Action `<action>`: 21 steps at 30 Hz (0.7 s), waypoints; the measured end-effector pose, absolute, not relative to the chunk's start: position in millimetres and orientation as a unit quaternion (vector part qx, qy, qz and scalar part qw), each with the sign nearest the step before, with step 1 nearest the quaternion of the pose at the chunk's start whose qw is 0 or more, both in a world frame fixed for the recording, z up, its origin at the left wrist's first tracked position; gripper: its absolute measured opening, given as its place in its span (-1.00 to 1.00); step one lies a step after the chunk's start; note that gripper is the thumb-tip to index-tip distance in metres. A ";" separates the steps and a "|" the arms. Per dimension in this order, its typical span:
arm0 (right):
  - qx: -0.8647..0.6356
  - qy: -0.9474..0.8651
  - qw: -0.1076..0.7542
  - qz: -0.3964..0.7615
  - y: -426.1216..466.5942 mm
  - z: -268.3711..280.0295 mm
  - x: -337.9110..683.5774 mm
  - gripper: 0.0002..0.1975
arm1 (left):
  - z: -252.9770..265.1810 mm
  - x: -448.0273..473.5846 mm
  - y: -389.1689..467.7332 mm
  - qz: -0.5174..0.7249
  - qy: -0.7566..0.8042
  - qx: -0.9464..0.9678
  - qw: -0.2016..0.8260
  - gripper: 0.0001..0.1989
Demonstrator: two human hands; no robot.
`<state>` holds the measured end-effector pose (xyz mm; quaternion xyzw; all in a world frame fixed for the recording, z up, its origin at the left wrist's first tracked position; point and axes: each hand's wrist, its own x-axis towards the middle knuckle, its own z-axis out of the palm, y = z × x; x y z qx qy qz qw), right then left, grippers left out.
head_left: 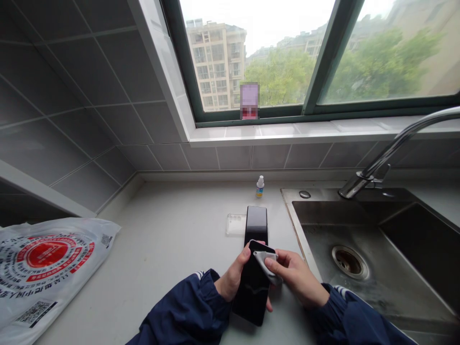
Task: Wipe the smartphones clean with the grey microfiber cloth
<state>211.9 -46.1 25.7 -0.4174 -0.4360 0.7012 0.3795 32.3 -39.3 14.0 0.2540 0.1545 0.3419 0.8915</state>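
My left hand [233,278] is wrapped round a black smartphone [251,297], its thumb along the left edge and fingertips showing at the right edge. My right hand [296,275] pinches a light grey cloth [266,264] and presses it on the phone's upper right part. Just beyond, a second dark phone or flat black device [256,223] lies on the counter, its near end hidden behind the held phone. Partly under that device is a clear phone case [235,225]. A small white bottle with a blue and yellow label [259,188] stands upright farther back.
To the right is a steel sink [300,230] with a drain [350,261] and a chrome faucet [381,158]. A printed white plastic bag [50,268] lies at the left of the white counter [172,239]. Behind runs a tiled wall [233,157] below a window [283,57].
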 end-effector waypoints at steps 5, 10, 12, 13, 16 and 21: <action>-0.388 -0.438 0.358 0.728 -46.0 30.7 212.9 -0.60 | 11.9 31.7 -39.7 0.332 0.186 0.250 0.890 -0.48; -0.378 -0.414 0.374 0.739 -47.9 33.3 209.4 -0.55 | 10.4 31.4 -40.7 0.330 0.183 0.265 0.888 -0.48; -0.383 -0.405 0.382 0.737 -48.2 32.4 209.0 -0.56 | 11.0 31.3 -40.9 0.332 0.183 0.275 0.884 -0.49; -0.387 -0.401 0.384 0.736 -48.3 31.7 209.1 -0.56 | 11.6 31.3 -41.0 0.332 0.185 0.280 0.882 -0.49; -0.395 -0.392 0.390 0.734 -48.1 28.6 210.0 -0.58 | 14.3 31.0 -40.8 0.328 0.194 0.291 0.878 -0.50; -0.410 -0.380 0.390 0.732 -47.2 23.4 211.9 -0.56 | 14.3 30.6 -40.0 0.318 0.185 0.282 0.886 -0.47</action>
